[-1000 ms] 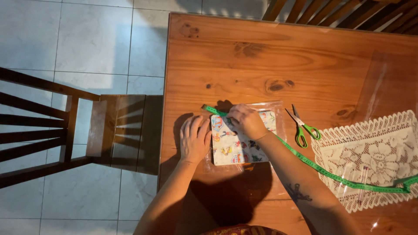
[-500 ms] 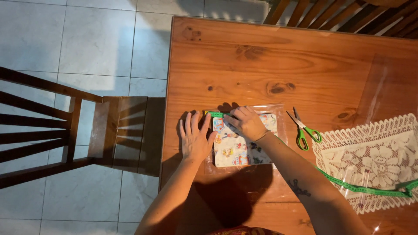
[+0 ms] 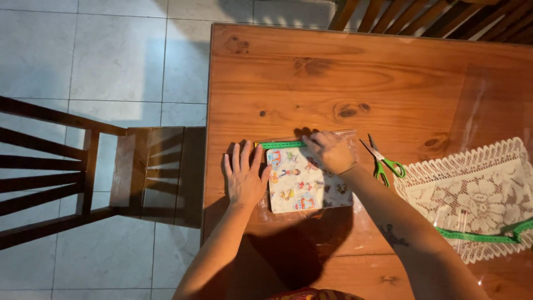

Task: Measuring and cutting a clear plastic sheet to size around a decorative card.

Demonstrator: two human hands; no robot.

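Since a second ago the green measuring tape [image 3: 282, 145] has been drawn in: it ran slanting across the cloth towards the lace, and now a short stretch lies straight along the far edge of the printed fabric piece [image 3: 308, 180], while its other end [image 3: 482, 235] lies slack on the lace doily [image 3: 474, 194] at the right

From the head view, the left hand [image 3: 244, 176] lies flat with fingers spread on the table [image 3: 333, 72], touching the fabric's left edge, with nothing held. Just beyond its fingertips is the tape's start. The right hand [image 3: 331, 151] is loosely curled at the far right corner of the fabric, pressing down on the tape; whether it pinches it I cannot tell

Lying flat inside a clear plastic sleeve [image 3: 350, 139], the fabric has its long axis running left to right, square to the table's edges, and sits close to the left edge of the table. Bare wood stretches wide beyond it on the far side

Green-handled scissors [image 3: 383, 161] lie just right of the right hand, blades pointing away and to the left, between the fabric and the doily. A wooden chair [image 3: 150, 172] stands on the tiled floor [image 3: 111, 61] hard against the table's left edge, beside the left arm
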